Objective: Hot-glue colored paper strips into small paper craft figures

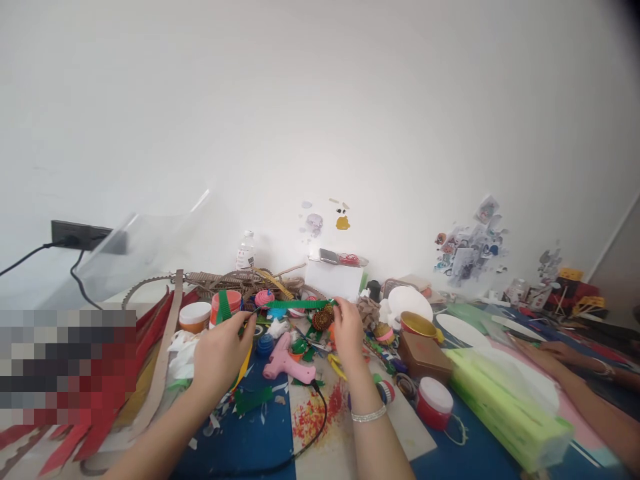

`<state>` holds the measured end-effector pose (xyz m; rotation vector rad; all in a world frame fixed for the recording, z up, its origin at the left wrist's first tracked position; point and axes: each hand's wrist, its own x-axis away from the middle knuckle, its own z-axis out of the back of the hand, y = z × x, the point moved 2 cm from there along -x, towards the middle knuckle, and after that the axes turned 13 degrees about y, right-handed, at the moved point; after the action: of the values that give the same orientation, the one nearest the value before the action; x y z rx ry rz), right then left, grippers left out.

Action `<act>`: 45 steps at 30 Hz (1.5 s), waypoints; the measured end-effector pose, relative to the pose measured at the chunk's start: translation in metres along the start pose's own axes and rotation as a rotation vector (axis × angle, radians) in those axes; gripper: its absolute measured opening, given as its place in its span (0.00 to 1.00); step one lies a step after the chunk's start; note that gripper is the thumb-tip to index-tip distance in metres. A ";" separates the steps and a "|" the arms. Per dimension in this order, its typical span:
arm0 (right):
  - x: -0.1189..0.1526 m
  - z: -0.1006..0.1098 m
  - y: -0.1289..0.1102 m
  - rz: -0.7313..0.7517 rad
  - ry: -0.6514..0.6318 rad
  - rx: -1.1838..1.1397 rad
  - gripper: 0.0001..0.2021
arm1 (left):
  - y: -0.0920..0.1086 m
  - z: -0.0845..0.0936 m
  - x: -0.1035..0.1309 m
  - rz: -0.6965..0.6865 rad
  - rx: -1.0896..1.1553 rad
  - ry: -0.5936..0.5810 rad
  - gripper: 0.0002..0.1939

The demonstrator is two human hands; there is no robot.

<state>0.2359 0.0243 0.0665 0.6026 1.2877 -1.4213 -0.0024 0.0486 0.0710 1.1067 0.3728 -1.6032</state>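
Note:
A green ribbed paper strip [300, 305] stretches nearly level above the cluttered table between my two hands. My left hand [223, 350] is closed at the strip's left side, its fingertips pinched together. The right end is gripped between the thumb and fingers of my right hand [349, 327]. A green curl of the same ribbed material [223, 305] stands just behind my left hand. Below the strip lies a pink hot glue gun [289, 362] with a black cord. A brown beaded-looking ball [323, 317] sits beside my right fingertips, and a pink coil [263, 298] is behind the strip.
Red strips [150, 333] lie at left near an orange-and-white tub [195, 317]. At right are a brown box [425, 357], a red jar with white lid [435, 403] and a lime-green tissue pack [505, 407]. Another person's arm [575, 393] reaches in from the right.

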 end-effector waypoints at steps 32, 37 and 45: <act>0.027 -0.021 -0.041 -0.216 -0.475 -0.697 0.08 | 0.016 -0.021 0.021 -0.236 0.146 -0.212 0.12; 0.025 -0.025 -0.038 -0.338 -0.470 -0.819 0.05 | 0.011 -0.022 0.023 -0.550 0.129 0.018 0.10; 0.024 -0.020 -0.048 -0.459 -0.538 -1.016 0.08 | 0.016 -0.016 0.024 -0.824 0.048 0.166 0.13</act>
<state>0.1793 0.0265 0.0578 -0.7435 1.5147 -0.9589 0.0200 0.0404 0.0479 1.2002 0.9999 -2.2364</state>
